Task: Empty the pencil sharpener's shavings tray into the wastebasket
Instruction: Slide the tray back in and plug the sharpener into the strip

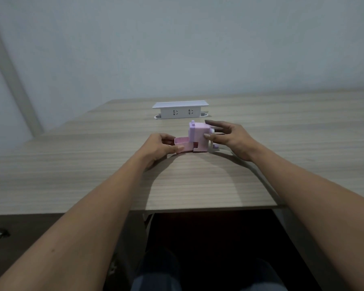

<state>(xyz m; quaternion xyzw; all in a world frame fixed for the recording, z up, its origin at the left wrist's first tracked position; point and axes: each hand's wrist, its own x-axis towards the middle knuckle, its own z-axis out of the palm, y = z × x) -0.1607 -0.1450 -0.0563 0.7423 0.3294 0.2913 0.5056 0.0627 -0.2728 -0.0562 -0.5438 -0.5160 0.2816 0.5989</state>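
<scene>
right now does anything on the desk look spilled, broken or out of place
Nothing stands out. The shavings tray is partly slid out of the pink sharpener, held by the left hand while the right hand steadies the body. No shavings show on the desk.

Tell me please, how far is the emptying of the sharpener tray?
Early. Done: the pink tray is slid partly out of the sharpener, toward the left. In hand: the left hand pinches the tray while the right hand steadies the sharpener on the desk. Left: pull the tray free, carry it to the wastebasket, which is not in view, and tip it out.
</scene>
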